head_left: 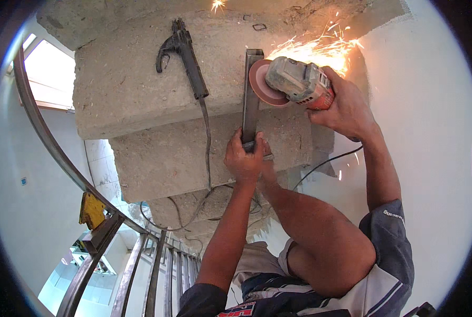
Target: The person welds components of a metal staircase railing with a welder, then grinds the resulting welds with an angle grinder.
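Note:
My right hand (349, 105) is wrapped round the rear of an angle grinder (299, 82) with a worn grey head and a red body. Its reddish disc (265, 84) is against the right side of a square metal tube (251, 100), near the far end. Bright sparks (320, 50) spray from there toward the far right. Gripping the tube's near end is my left hand (244, 156), beside my foot on the concrete step. Part of the tube's near end is hidden by my fingers.
A black welding electrode holder (186, 58) lies on the concrete step (125, 84), its cable (208, 142) trailing down the stairs. At left, a metal railing (51, 137) carries a yellow piece (92, 210). The grinder's cord (320, 164) hangs near the white wall (431, 158).

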The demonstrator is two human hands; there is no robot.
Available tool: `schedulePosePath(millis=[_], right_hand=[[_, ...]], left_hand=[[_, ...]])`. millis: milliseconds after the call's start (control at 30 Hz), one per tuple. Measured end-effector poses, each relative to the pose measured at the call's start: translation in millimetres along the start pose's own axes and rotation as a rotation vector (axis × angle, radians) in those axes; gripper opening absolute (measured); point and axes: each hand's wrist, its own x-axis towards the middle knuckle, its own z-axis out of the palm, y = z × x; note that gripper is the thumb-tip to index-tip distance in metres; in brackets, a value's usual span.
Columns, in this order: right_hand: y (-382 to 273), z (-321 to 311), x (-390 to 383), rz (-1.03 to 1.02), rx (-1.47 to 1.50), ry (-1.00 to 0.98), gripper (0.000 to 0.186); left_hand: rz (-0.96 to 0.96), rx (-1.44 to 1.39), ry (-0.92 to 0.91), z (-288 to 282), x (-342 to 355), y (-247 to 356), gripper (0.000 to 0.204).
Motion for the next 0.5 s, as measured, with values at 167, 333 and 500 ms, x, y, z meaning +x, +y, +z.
schedulePosePath(millis=[167,333,500], right_hand=[[-6,0,2,0.020,-0.009,-0.038,0.071],[-6,-3,2,0.013,0.044,-0.047,0.071],[-8,-1,1,0.021,0.015,-0.031,0.071]], left_hand=[[0.022,-0.025,0.007,-2,0,-6,0.052],[-0.099,-0.046,-0.025,-5,1,6,0.051],[-0.039,-0.030,0.011,-5,-1,0,0.048]])
